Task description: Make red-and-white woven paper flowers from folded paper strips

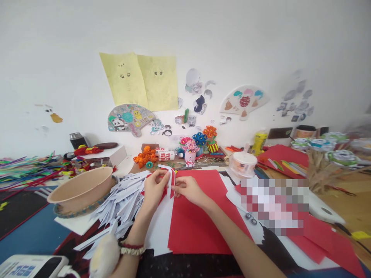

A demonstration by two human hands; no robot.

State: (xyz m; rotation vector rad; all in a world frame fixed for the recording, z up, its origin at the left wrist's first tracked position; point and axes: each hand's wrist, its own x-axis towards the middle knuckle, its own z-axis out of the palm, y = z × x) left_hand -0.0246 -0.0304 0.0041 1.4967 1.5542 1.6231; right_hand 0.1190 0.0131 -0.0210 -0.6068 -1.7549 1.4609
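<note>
My left hand [155, 188] and my right hand [187, 189] meet over the table, both pinched on a narrow folded strip of red and white paper [171, 181]. The strip stands roughly upright between the fingertips. Under the hands lies a large red paper sheet [199, 220] with a white sheet [159, 227] beside it. A heap of white paper strips [121, 202] lies just left of my left hand. My left wrist wears a beaded bracelet [131, 249].
A tan bowl [81, 189] sits to the left, near a pile of coloured pipe cleaners [26, 166]. A round clear plastic container [242, 164], a yellow bottle [259, 142], paper flower crafts [199, 143] and glue tubes stand at the back. More red paper [319, 235] lies right.
</note>
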